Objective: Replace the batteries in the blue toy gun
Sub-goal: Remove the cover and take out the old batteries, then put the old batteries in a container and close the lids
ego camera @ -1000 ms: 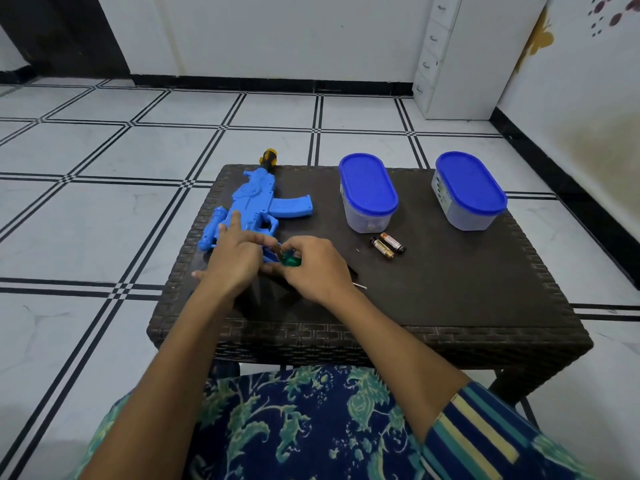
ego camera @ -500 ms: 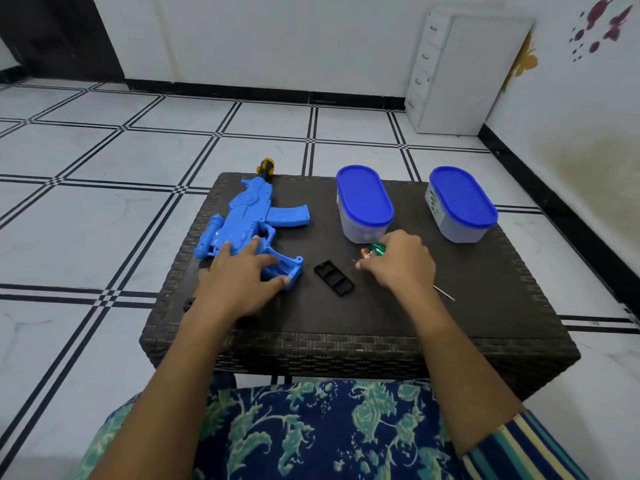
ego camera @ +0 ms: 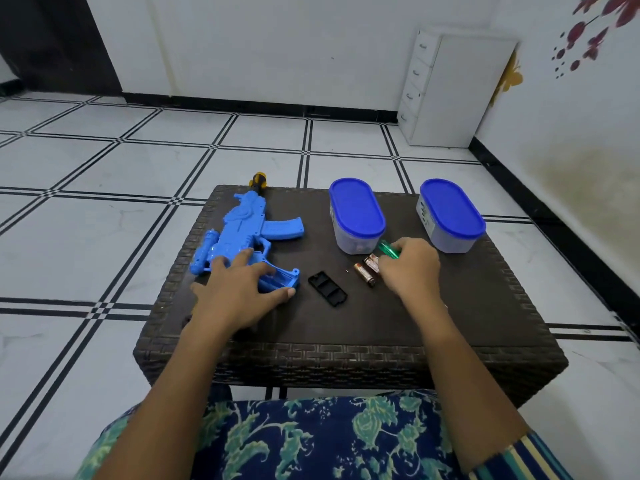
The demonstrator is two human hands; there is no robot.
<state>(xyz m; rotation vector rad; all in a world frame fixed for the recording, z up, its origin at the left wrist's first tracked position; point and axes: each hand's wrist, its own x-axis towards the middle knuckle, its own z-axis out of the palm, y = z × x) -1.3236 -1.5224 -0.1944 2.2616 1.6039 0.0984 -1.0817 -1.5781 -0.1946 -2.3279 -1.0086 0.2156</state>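
Dark wicker table (ego camera: 485,323) on tiled floor. Head view:
- blue toy gun (ego camera: 242,233) flat on table, battery bay open
- left hand (ego camera: 239,292) spread over gun's grip
- black cover (ego camera: 327,288) just right of gun
- two batteries (ego camera: 365,275) farther right of gun
- right hand (ego camera: 410,268) beyond them, gripping green screwdriver (ego camera: 389,250)

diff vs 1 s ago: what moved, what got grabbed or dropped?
The right hand moved off the blue toy gun rightward to the two batteries, still gripping the green screwdriver. The black battery cover, unseen before, now lies on the table between gun and batteries. Unchanged: left hand resting on the gun, batteries, both blue-lidded containers.
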